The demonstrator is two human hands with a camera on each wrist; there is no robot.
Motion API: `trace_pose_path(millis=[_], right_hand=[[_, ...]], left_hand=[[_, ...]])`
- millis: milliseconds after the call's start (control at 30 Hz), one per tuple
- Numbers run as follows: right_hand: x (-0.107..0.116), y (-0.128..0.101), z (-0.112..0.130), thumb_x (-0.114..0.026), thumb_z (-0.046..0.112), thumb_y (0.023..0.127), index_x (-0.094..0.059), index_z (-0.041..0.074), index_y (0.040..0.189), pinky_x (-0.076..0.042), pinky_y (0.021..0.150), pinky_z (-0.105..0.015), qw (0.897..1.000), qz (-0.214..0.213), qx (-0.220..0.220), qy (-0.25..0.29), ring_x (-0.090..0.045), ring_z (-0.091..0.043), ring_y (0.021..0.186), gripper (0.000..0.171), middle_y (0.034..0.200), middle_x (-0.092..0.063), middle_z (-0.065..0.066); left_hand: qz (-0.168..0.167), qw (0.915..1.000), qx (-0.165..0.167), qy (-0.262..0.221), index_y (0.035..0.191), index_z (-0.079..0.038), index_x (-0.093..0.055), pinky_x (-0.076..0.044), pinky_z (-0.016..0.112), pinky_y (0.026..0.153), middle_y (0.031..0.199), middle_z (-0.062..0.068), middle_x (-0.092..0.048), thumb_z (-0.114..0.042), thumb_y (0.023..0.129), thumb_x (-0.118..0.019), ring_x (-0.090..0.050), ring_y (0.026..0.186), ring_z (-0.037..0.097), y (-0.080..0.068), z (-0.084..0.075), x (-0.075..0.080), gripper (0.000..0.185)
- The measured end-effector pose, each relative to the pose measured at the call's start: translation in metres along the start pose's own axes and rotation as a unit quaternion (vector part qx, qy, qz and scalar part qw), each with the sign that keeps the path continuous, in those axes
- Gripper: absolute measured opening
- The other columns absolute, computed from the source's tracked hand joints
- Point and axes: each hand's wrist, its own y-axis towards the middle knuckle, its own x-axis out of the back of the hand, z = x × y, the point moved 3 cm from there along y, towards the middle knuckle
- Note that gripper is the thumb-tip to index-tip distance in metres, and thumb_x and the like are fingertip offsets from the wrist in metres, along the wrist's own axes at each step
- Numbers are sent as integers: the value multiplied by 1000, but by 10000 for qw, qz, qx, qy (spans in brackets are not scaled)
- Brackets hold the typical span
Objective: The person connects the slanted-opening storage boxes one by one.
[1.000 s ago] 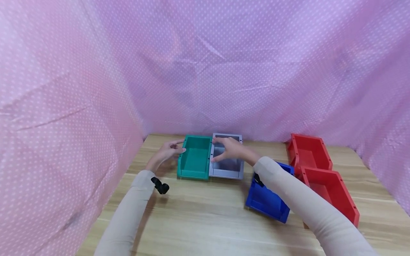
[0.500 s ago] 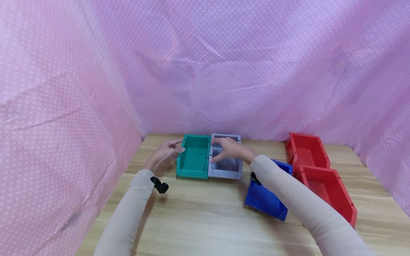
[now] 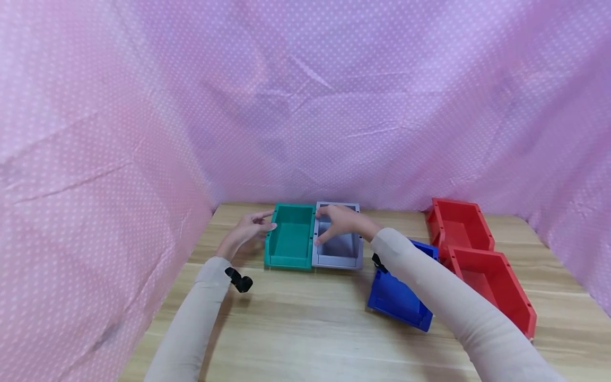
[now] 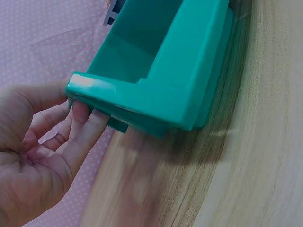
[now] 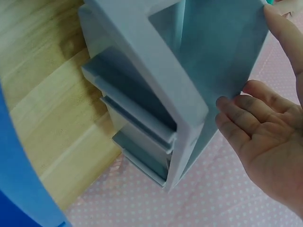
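A green bin [image 3: 290, 237] and a grey bin [image 3: 340, 240] stand side by side, touching, at the back of the wooden table [image 3: 305, 329]. My left hand [image 3: 249, 229] holds the green bin's [image 4: 161, 61] far left corner, with the thumb on the rim and the fingers [image 4: 80, 127] curled under its lip. My right hand [image 3: 340, 222] reaches into the grey bin [image 5: 151, 90]. Its fairly straight fingers [image 5: 236, 111] lie against the inner wall next to the green bin.
A blue bin [image 3: 398, 300] sits under my right forearm. Two red bins [image 3: 459, 223] [image 3: 496, 284] stand in a row at the right. Pink dotted cloth [image 3: 95, 159] walls the table on the left, back and right.
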Motion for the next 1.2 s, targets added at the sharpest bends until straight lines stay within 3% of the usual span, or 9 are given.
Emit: trace_pose_path(millis=[367,633,800,1200], right_hand=[[-6,1,-1,-88,39,80,-53,-1,143,-41,119,-48,10000,-3,2,77,-45,-36,144,82,152,-51,-19],[-9,7,-4,-88,39,80,-51,-1,146,-41,119,-48,9999,62,-122,47,-44,-36,145,85,155,-48,-19],[-10,6,-1,-87,39,81,-51,-2,145,-44,116,-47,9997,122,-144,-183,-47,-35,142,84,152,-50,-20],[-14,7,-1,-86,41,81,-51,-1,146,-44,117,-46,9994,145,-146,-273,-48,-33,142,85,153,-51,-18]], left_hand=[[-91,10000,24,22,156,-16,-43,-57,39,100,117,9,-64,-23,100,-67,-64,106,20,-7,-2,-3,62],[13,10000,72,-43,157,-18,-41,-56,42,102,119,9,-63,-24,101,-67,-64,115,27,0,1,-2,63],[13,9999,116,-63,158,-18,-39,-54,46,105,119,9,-62,-24,101,-66,-63,115,27,2,3,-3,63],[1,10000,-28,-68,156,-17,-43,-58,41,99,125,15,-65,-24,100,-68,-65,112,25,-1,4,-3,62]])
